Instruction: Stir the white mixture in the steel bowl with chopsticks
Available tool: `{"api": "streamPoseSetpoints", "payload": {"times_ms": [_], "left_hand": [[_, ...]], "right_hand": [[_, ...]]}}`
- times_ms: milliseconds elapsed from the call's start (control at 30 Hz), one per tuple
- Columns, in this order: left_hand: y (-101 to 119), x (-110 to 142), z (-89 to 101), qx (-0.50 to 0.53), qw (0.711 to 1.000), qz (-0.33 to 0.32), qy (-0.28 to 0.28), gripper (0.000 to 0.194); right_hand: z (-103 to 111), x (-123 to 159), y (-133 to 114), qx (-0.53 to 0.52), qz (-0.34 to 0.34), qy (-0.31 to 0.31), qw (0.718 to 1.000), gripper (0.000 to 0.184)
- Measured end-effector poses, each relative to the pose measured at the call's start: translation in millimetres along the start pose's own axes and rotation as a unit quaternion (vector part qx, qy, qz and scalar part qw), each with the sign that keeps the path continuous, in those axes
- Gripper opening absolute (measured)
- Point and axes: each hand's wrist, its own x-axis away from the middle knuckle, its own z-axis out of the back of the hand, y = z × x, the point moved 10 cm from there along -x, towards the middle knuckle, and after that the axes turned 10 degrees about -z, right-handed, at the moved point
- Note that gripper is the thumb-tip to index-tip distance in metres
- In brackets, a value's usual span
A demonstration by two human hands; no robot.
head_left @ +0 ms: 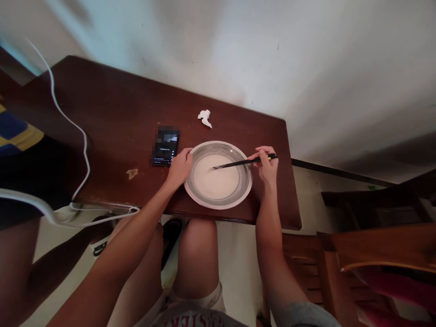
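Gripping black chopsticks (pixel 238 163), the right hand's fingers (pixel 261 156) are closed.

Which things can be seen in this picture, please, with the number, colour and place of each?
Basin: one, silvery, near table edge
Liquid: one pool, whitish, in basin
Chopsticks: count unclear, black, tips over liquid
Phone: one, black, left of basin
Crumpled tissue: one, white, beyond basin
Table: one, reddish-brown, against wall
Cable: count unclear, white, left side
Wall: pale, behind table
Wooden furniture: count unclear, brown, right
Bystander: one, blue-yellow garment, far left
Left hand: one, on basin rim
Right hand: one, holding chopsticks
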Motion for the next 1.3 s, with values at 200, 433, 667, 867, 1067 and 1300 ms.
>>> {"api": "streamPoseSetpoints", "payload": {"times_ms": [200,433,667,867,1067,1300], "left_hand": [[0.5,0.3,-0.1,-0.001,1.000,0.004,-0.003,0.047],[1.6,1.0,-0.4,0.003,1.000,0.010,-0.005,0.048],[1.5,0.6,-0.7,-0.002,1.000,0.005,-0.006,0.048],[3.2,1.1,-0.7,-0.005,1.000,-0.007,-0.003,0.048],[4.0,1.6,-0.2,-0.007,1.000,-0.004,-0.002,0.047],[5.3,1.9,-0.2,-0.006,1.000,-0.003,-0.004,0.047]], "right_hand": [[1.0,1.0,-0.2,0.003,-0.004,0.005,1.000,0.035],[3.2,1.1,-0.5,0.032,0.012,0.017,0.999,0.031],[-5.9,3.0,-0.9,0.052,0.024,-0.011,0.998,0.031],[6.6,6.0,-14.0,0.074,0.082,0.055,0.992,0.030],[4.4,4.3,-5.1,0.050,0.054,0.037,0.997,0.037],[4.1,6.5,-13.2,0.073,0.086,0.046,0.993,0.033]]}}
